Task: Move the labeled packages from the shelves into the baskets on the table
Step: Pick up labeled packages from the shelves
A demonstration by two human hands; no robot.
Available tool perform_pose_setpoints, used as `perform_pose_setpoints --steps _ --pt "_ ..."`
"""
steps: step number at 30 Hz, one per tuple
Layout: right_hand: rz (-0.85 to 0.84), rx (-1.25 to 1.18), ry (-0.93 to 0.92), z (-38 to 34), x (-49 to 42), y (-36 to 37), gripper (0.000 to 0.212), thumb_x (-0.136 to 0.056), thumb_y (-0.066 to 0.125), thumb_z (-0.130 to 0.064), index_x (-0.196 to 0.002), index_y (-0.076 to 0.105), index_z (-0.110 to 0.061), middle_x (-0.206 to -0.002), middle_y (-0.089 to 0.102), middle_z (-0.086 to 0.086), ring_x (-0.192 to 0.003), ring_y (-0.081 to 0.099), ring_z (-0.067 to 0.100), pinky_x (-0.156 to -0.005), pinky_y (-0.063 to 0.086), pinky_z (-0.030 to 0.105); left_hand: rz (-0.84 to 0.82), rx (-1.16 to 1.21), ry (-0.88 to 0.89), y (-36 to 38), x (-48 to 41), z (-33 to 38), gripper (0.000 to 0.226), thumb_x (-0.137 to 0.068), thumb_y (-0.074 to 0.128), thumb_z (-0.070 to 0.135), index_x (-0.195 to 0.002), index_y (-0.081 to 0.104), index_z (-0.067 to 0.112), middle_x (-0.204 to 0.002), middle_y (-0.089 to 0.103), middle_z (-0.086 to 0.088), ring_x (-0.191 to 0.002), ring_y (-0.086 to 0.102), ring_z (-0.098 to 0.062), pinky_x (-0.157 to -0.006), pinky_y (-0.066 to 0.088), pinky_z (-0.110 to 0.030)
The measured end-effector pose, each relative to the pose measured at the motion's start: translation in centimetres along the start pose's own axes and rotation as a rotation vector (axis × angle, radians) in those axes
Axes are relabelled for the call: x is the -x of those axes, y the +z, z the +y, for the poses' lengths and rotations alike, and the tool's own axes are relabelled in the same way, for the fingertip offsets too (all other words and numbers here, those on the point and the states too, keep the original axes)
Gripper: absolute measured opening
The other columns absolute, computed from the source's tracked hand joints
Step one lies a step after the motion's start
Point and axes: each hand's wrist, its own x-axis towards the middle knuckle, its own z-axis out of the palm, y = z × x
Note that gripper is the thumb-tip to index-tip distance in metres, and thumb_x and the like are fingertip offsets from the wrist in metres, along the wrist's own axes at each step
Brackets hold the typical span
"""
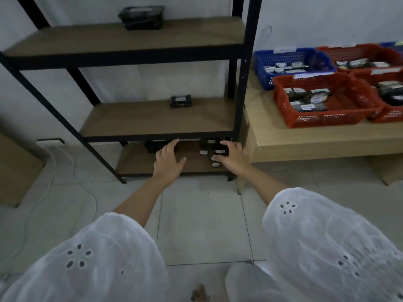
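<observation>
- Left sleeve point(87, 258) and right sleeve point(327, 247), white with eyelet holes, fill the bottom corners.
- Toes point(199, 293) show between them on the tiled floor point(202, 225).
- Left hand point(169, 159) is spread wide and holds nothing. It reaches over the bottom shelf point(135, 162), with its fingertips up at the front edge of the mid shelf point(141, 118).
- Right hand point(234, 156) curls its fingers over and its thumb under a small black held pack point(219, 151) with a white label, at the right end of the bottom shelf.
- Loose packs point(208, 144), small and labelled, lie just beside that hand. Blur hides how many.
- Dark pack point(152, 147) sits further left on the same shelf, just beyond the left hand.
- Mid pack point(181, 101) stands alone at the back of the mid shelf.
- Top pack point(141, 17), larger, sits on the top shelf point(87, 38).
- Table point(283, 140) stands just right of the rack.
- Blue basket point(261, 62) and front red basket point(281, 101) hold labelled packs, with the back red basket point(327, 50) and side red basket point(388, 116) near them.
- Cable point(87, 192) snakes over the floor at left, near a box point(15, 171).
</observation>
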Motion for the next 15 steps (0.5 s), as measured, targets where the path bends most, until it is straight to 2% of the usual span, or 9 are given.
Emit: perform_pose_setpoints --steps 9,15 --pt "-0.027 0.024 0.052 1.1 -8.3 0.8 0.061 -0.087 0.061 -0.042 -0.14 0.036 -0.029 -0.144 0.033 0.005 -0.131 0.032 0.027 -0.103 0.031 0.036 -0.1 0.016 -0.003 2.6 -7.6 -0.7 0.061 -0.093 0.053 0.026 -0.146 0.023 0.03 -0.147 0.034 0.005 -0.136 0.021 -0.024 -0.109 0.028 -0.048" --pt "-0.083 0.078 0.059 4.6 -17.7 5.3 0.061 -0.088 0.06 -0.04 -0.142 0.034 -0.028 -0.148 0.031 0.005 -0.136 0.026 0.028 -0.108 0.027 0.041 -0.148 -0.027 -0.009 9.7 -16.1 -4.6 0.053 -0.094 0.052 0.028 -0.143 0.03 0.032 -0.145 0.037 0.003 -0.138 0.022 -0.024 -0.11 0.029 -0.049"
